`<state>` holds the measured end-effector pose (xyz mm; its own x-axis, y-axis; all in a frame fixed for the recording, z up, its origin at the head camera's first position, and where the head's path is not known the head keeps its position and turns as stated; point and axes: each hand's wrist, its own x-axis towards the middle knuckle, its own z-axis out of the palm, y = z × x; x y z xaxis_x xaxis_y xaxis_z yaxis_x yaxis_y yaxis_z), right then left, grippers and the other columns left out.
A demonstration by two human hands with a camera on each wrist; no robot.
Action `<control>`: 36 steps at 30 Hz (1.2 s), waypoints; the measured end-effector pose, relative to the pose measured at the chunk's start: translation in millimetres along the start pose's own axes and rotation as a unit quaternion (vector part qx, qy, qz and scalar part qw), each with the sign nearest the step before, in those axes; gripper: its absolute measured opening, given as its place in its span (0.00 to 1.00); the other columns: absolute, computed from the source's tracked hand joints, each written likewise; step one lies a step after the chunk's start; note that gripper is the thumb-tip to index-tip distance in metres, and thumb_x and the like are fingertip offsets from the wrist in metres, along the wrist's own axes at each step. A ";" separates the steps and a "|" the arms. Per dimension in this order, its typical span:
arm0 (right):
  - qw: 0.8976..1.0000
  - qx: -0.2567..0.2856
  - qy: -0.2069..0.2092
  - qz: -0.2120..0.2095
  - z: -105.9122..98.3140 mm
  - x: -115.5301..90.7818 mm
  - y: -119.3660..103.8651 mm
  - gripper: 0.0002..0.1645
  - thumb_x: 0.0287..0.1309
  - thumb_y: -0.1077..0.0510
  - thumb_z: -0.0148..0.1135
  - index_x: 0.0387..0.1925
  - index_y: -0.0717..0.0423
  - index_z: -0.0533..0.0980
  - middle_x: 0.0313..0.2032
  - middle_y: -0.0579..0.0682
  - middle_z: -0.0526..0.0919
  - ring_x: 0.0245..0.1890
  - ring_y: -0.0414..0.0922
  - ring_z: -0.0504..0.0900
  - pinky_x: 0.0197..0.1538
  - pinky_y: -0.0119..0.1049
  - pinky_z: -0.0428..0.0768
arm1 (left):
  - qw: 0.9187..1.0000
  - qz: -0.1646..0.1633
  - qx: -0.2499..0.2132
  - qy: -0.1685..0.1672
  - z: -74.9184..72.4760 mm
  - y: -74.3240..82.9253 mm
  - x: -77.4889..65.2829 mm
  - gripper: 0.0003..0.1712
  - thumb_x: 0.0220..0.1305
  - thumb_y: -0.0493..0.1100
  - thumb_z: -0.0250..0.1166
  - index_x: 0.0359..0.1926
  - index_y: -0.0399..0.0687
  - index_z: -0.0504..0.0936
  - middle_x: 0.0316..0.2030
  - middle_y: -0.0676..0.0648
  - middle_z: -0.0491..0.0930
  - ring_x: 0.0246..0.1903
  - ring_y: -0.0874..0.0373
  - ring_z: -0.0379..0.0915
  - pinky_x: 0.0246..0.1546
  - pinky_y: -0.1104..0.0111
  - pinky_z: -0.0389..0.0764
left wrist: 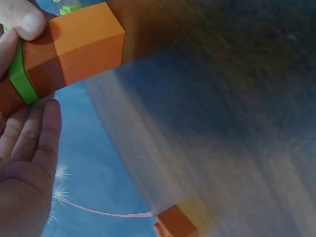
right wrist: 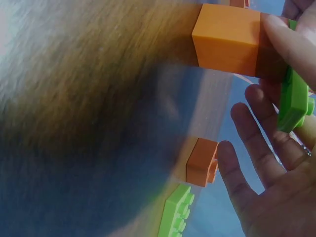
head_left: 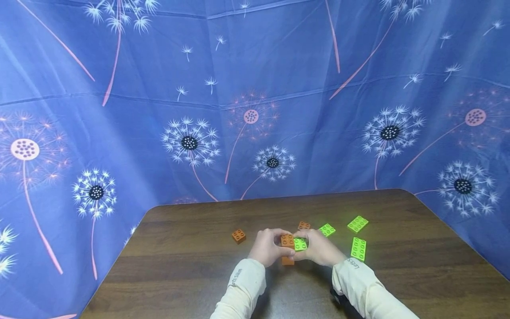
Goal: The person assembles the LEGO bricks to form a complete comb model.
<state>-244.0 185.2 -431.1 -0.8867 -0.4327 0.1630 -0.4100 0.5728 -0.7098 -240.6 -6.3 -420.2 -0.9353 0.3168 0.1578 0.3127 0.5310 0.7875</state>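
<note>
Between my hands is a stack of toy building bricks: orange bricks point(head_left: 287, 240) above and below a thin green brick point(head_left: 300, 244), whose studded end juts out to the right. My left hand point(head_left: 266, 248) grips the stack from the left, thumb on the near side. From the right, my right hand point(head_left: 318, 248) pinches it by the green brick. In the left wrist view the green brick point(left wrist: 22, 76) is sandwiched between orange ones. The right wrist view shows the lower orange brick point(right wrist: 227, 39) below the thumb, with several of that hand's fingers stretched out.
On the brown table point(head_left: 191, 261), one orange brick point(head_left: 239, 235) lies to the left and another orange brick point(head_left: 304, 225) just behind the hands. Three flat green bricks point(head_left: 357, 223) lie on the right. A blue dandelion-print cloth point(head_left: 318, 146) hangs behind the table.
</note>
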 end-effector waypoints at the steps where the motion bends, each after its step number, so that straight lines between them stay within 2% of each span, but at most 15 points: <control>1: 1.000 -0.004 0.001 0.000 -0.8 -0.7 -0.1 0.29 0.42 0.56 0.83 0.48 0.60 0.83 0.37 0.45 0.85 0.35 0.41 0.80 0.40 0.36 0.80 | 1.000 -0.002 -0.005 0.000 0.1 -0.9 0.0 0.22 0.47 0.37 0.82 0.47 0.45 0.89 0.34 0.52 0.88 0.31 0.65 0.78 0.34 0.71 0.78; 6: 1.000 -0.014 -0.009 0.014 -13.5 -7.4 -1.0 0.37 0.45 0.50 0.83 0.56 0.60 0.80 0.51 0.54 0.85 0.48 0.54 0.82 0.51 0.54 0.81 | 1.000 0.001 -0.012 0.003 0.7 -4.7 0.2 0.23 0.47 0.39 0.82 0.47 0.47 0.89 0.34 0.52 0.88 0.32 0.65 0.79 0.35 0.71 0.79; 9: 1.000 -0.005 -0.021 0.020 -27.2 -12.9 0.8 0.39 0.52 0.47 0.78 0.62 0.61 0.77 0.54 0.55 0.84 0.53 0.57 0.81 0.53 0.56 0.80 | 1.000 0.001 -0.028 0.005 1.2 -6.4 -0.1 0.22 0.47 0.38 0.82 0.47 0.46 0.89 0.34 0.52 0.88 0.32 0.64 0.81 0.36 0.70 0.80; 14: 1.000 -0.007 -0.010 0.012 -50.9 -23.4 5.1 0.31 0.67 0.47 0.66 0.63 0.61 0.76 0.54 0.55 0.84 0.51 0.54 0.82 0.52 0.55 0.80 | 0.998 -0.007 -0.068 0.010 2.6 -9.7 -0.4 0.22 0.46 0.36 0.82 0.45 0.46 0.89 0.34 0.50 0.89 0.34 0.62 0.84 0.38 0.67 0.81; 17: 0.999 -0.042 -0.001 0.013 -63.4 -31.4 8.8 0.23 0.70 0.54 0.62 0.62 0.60 0.77 0.55 0.58 0.83 0.50 0.55 0.82 0.52 0.55 0.81 | 0.997 -0.007 -0.081 0.009 3.7 -11.7 -0.3 0.21 0.46 0.36 0.82 0.45 0.45 0.89 0.34 0.50 0.89 0.35 0.61 0.84 0.39 0.66 0.82; 19: 0.996 -0.092 0.001 0.008 -71.1 -36.4 13.6 0.21 0.67 0.62 0.62 0.60 0.62 0.77 0.53 0.60 0.83 0.48 0.55 0.83 0.50 0.56 0.81 | 0.996 -0.005 -0.086 0.009 4.1 -12.5 -0.3 0.21 0.46 0.35 0.82 0.45 0.45 0.89 0.34 0.50 0.89 0.35 0.61 0.84 0.39 0.67 0.82; 21: 0.988 -0.153 0.001 -0.001 -78.2 -40.6 18.7 0.22 0.61 0.69 0.63 0.58 0.63 0.78 0.50 0.60 0.84 0.46 0.57 0.84 0.49 0.55 0.82 | 0.996 -0.001 -0.091 0.011 4.6 -13.8 -0.3 0.22 0.46 0.35 0.82 0.45 0.45 0.89 0.34 0.50 0.89 0.35 0.61 0.84 0.39 0.67 0.82; 25: 0.962 -0.272 0.006 -0.021 -90.4 -47.2 29.1 0.30 0.43 0.79 0.65 0.51 0.61 0.83 0.47 0.57 0.85 0.47 0.60 0.84 0.49 0.57 0.82 | 0.995 0.002 -0.094 0.018 4.9 -16.2 -0.5 0.22 0.46 0.36 0.82 0.45 0.45 0.89 0.34 0.50 0.89 0.35 0.60 0.84 0.40 0.68 0.82; 27: 0.949 -0.314 0.008 -0.037 -94.7 -49.9 35.5 0.34 0.34 0.82 0.65 0.46 0.55 0.85 0.44 0.54 0.86 0.45 0.58 0.84 0.44 0.55 0.83 | 0.995 0.003 -0.096 0.021 5.0 -17.5 -0.7 0.22 0.46 0.36 0.82 0.46 0.45 0.89 0.34 0.50 0.89 0.35 0.60 0.84 0.40 0.68 0.82; 30: 0.933 -0.354 0.007 -0.060 -99.0 -53.4 46.3 0.36 0.27 0.83 0.67 0.39 0.49 0.86 0.39 0.50 0.87 0.39 0.55 0.85 0.35 0.50 0.84 | 0.995 0.003 -0.095 0.023 5.5 -18.2 -1.8 0.22 0.46 0.37 0.82 0.46 0.44 0.89 0.34 0.49 0.89 0.35 0.60 0.84 0.40 0.68 0.82; 32: 0.927 -0.368 0.004 -0.069 -100.4 -56.1 53.9 0.36 0.24 0.84 0.67 0.36 0.47 0.86 0.36 0.48 0.87 0.35 0.52 0.85 0.31 0.48 0.83 | 0.995 0.005 -0.097 0.024 6.4 -18.6 -2.1 0.22 0.46 0.37 0.82 0.46 0.44 0.89 0.34 0.49 0.89 0.35 0.60 0.84 0.40 0.69 0.82; 36: 0.928 -0.369 -0.011 -0.055 -102.0 -61.8 64.7 0.37 0.23 0.85 0.67 0.38 0.50 0.87 0.38 0.49 0.88 0.38 0.54 0.86 0.35 0.50 0.84 | 0.995 0.003 -0.096 0.022 9.0 -19.9 -1.2 0.23 0.46 0.38 0.82 0.46 0.44 0.89 0.34 0.49 0.89 0.34 0.61 0.84 0.40 0.69 0.81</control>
<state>-237.5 320.0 -417.2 -0.8294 -0.5264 0.1872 -0.5398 0.8414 -0.0255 -244.3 -10.2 -441.4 -0.9410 0.2827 0.1859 0.2853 0.3675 0.8852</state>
